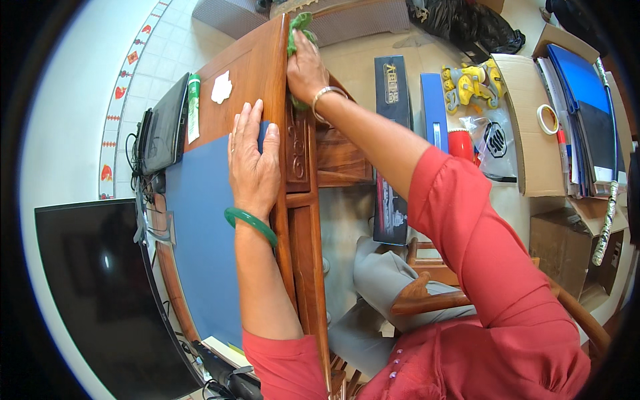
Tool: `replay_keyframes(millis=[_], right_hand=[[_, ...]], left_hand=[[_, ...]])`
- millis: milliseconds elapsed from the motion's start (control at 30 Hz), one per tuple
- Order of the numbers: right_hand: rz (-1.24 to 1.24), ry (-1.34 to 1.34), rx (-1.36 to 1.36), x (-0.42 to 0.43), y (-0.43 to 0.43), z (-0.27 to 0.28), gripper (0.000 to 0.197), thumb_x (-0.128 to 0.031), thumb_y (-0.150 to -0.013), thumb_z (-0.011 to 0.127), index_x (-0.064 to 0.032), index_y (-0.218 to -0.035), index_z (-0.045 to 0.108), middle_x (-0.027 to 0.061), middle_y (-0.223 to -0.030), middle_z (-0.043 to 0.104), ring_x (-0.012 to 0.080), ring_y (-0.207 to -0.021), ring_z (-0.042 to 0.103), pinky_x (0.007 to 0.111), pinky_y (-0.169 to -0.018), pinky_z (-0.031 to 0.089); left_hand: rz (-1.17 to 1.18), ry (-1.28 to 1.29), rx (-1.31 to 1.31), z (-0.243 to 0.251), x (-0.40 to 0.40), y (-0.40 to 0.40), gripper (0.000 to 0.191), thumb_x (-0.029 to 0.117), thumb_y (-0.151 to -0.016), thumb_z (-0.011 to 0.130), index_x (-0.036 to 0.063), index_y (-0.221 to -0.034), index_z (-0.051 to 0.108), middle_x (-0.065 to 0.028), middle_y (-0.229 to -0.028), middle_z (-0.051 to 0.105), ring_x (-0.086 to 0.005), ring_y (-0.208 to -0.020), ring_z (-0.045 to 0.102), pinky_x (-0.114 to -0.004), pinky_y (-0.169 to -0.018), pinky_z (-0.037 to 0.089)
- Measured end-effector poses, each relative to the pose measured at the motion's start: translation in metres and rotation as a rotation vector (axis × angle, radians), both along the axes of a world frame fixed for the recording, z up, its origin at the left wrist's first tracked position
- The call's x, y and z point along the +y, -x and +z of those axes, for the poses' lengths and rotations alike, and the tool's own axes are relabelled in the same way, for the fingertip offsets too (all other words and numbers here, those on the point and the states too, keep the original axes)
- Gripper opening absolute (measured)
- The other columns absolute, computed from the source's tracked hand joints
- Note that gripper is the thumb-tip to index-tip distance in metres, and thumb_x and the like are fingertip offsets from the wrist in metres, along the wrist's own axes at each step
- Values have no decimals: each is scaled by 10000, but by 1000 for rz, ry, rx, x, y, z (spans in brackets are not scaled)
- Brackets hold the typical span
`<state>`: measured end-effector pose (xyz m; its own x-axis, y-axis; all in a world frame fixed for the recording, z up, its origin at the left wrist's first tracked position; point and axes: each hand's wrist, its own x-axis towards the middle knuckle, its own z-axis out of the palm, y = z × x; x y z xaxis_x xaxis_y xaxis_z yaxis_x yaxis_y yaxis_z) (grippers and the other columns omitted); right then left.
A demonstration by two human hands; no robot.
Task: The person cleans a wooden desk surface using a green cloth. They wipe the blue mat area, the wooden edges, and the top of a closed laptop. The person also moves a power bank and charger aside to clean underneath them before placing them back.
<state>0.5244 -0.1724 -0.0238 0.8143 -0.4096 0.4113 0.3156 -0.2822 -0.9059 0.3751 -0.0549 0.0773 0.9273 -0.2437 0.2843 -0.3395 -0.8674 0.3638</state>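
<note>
My right hand [306,70] reaches to the far corner of a wooden desk [250,55] and presses a green cloth [300,22] against its front edge. Part of the cloth is hidden beneath the hand. A metal bangle [327,95] circles that wrist. My left hand [254,157] lies flat near the desk's front edge, fingers somewhat apart, over the border of a blue desk mat [200,225]. It holds nothing. On the left forearm sits a green bangle [250,225]. Below the right hand is a carved drawer front [298,150].
A laptop [165,125], a green-and-white tube box [193,107] and a white paper piece [221,87] rest on the desk. A monitor [105,295] stands along the left. Long boxes [392,100], yellow roller skates [470,85] and a carton of folders [535,165] are to the right.
</note>
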Motion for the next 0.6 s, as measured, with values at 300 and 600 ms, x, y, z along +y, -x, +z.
replay_keyframes(millis=[300, 600], right_hand=[[107, -241, 7, 15, 31, -12, 536, -212, -958, 406, 26, -1438, 385, 240, -1475, 413, 371, -1391, 356, 422, -1178, 263], [127, -152, -78, 19, 140, -21, 539, -135, -798, 544, -38, -1327, 511, 196, -1307, 515, 379, -1229, 467, 433, -1075, 381]], left_hand=[[-15, -9, -41, -6, 7, -4, 448, 261, -1000, 500, 114, -1423, 490, -148, -1488, 452, -320, -1409, 366, -438, -1178, 222], [-25, -33, -44, -2, 2, -4, 435, 199, -1000, 499, 48, -1408, 495, -184, -1487, 441, -322, -1407, 374, -388, -1167, 264]])
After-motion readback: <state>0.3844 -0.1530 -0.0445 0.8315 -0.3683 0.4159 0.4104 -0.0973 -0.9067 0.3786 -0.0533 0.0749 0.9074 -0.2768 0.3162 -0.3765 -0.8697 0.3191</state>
